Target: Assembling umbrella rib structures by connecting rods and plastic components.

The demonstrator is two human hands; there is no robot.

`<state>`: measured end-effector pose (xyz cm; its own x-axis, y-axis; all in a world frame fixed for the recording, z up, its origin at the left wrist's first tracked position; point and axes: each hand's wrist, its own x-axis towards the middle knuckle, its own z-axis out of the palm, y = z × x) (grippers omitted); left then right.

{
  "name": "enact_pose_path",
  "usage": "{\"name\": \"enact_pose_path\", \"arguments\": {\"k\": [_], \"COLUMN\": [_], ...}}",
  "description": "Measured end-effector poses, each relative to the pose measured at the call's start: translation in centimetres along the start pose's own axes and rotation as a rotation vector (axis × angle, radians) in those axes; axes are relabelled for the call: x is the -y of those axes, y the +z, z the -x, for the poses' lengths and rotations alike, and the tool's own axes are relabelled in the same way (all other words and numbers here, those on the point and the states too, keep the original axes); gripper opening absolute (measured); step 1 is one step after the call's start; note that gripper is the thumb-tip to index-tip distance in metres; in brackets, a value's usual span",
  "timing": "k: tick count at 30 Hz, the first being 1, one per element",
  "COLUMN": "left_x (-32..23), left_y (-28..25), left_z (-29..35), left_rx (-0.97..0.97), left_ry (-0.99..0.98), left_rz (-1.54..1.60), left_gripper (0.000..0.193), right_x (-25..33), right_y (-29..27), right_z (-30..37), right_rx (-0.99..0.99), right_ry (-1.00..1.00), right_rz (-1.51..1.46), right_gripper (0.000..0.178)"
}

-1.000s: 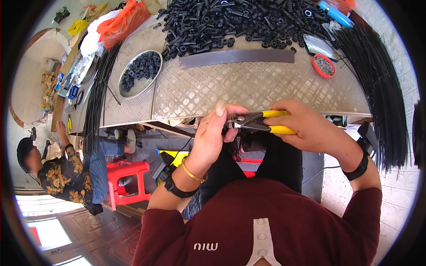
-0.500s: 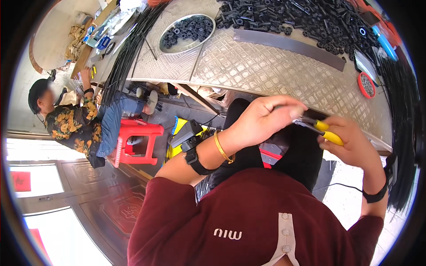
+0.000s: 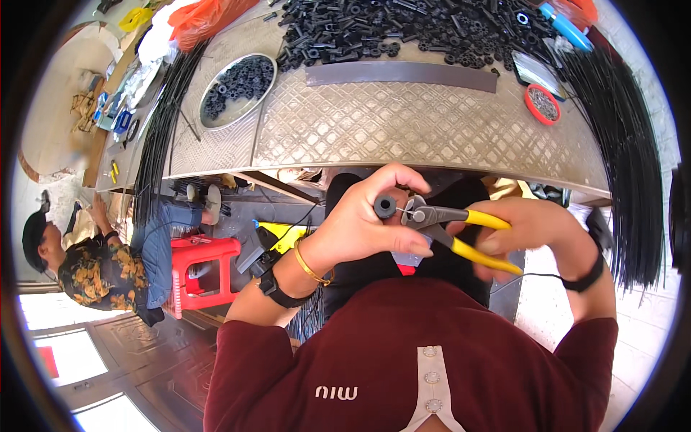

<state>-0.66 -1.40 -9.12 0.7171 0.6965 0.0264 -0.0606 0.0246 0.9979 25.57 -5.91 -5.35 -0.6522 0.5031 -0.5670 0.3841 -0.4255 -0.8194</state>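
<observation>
Fingers, left hand: curled about a black tubular part; thumb and index finger spread to either side of the pliers head.
Fingers, right hand: wrapped on the yellow-handled pliers; handles parted.
Tubular part: left of the pliers nose, in front of the table; left hand nearer; bore facing up toward the camera.
Pliers axis: roughly left to right, nose pointing left at the part.
Bright sliver: between part and nose; too small to tell whether the jaws grip it.
</observation>
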Motion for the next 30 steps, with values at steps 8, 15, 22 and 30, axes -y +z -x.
{"name": "enact_pose_path", "arguments": {"k": [8,15,22,30], "left_x": [1.1,1.1,0.3,0.4], "left_y": [-0.6,-0.7,-0.1,-0.5], "left_z": [-0.3,-0.3,-0.7,-0.6], "left_rx": [-0.078,0.094,-0.008,-0.082], "left_ry": [0.037,-0.037,-0.003,0.080], "left_rz": [0.070,0.022,0.099,0.079], "left_gripper": [0.041,0.043,0.042,0.036], "right_x": [1.1,-2.3,0.2,1.3], "right_y": [1.6,1.0,1.3,3.1], "right_z": [-0.3,0.0,0.7,1.0], "right_rx": [-0.410,0.263,-0.161,-0.609], "right_ry": [-0.538,-0.099,-0.088,-0.354], "right_rz": [0.767,-0.456,-0.074,1.027], "right_gripper": [0.065,0.077,0.072,0.079]}}
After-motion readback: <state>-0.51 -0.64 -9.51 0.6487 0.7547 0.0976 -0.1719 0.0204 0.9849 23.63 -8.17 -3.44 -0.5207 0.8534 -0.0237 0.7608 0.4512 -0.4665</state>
